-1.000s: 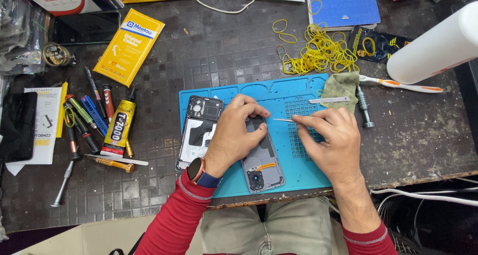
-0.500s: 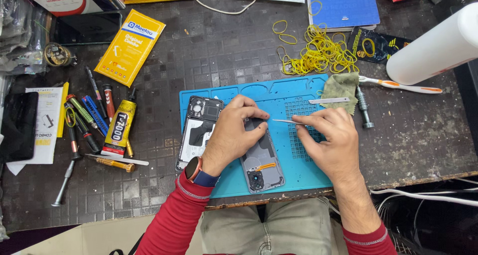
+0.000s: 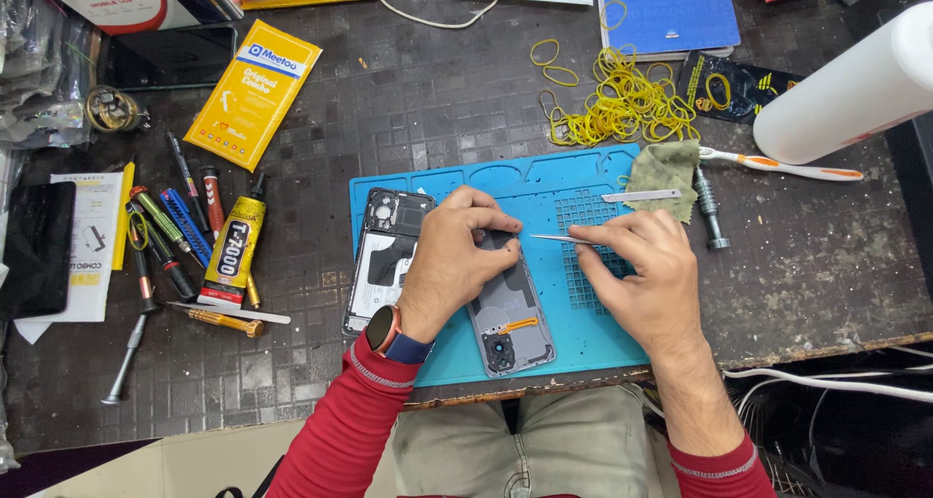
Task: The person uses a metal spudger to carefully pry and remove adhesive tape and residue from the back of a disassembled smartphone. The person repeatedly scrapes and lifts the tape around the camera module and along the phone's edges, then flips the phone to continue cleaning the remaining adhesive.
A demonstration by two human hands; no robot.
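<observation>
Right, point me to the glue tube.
In the head view the yellow glue tube lies on the dark table left of the blue mat, among the screwdrivers and below the yellow packet. Neither hand touches it.

The left hand (image 3: 455,260) presses down on a grey phone back cover (image 3: 510,313) that lies on a blue repair mat (image 3: 457,182), its fingers bent over the cover's upper end. The right hand (image 3: 637,270) pinches metal tweezers (image 3: 556,238), whose tip points left toward the left fingertips. Just left of the cover, partly under the left hand, lies an opened phone body (image 3: 384,250). A second metal tool (image 3: 639,196) rests on the mat beside a green cloth (image 3: 666,172). A glue tube (image 3: 233,250) and screwdrivers (image 3: 170,240) lie on the dark table (image 3: 437,90), with yellow rubber bands (image 3: 622,100) above the mat.
</observation>
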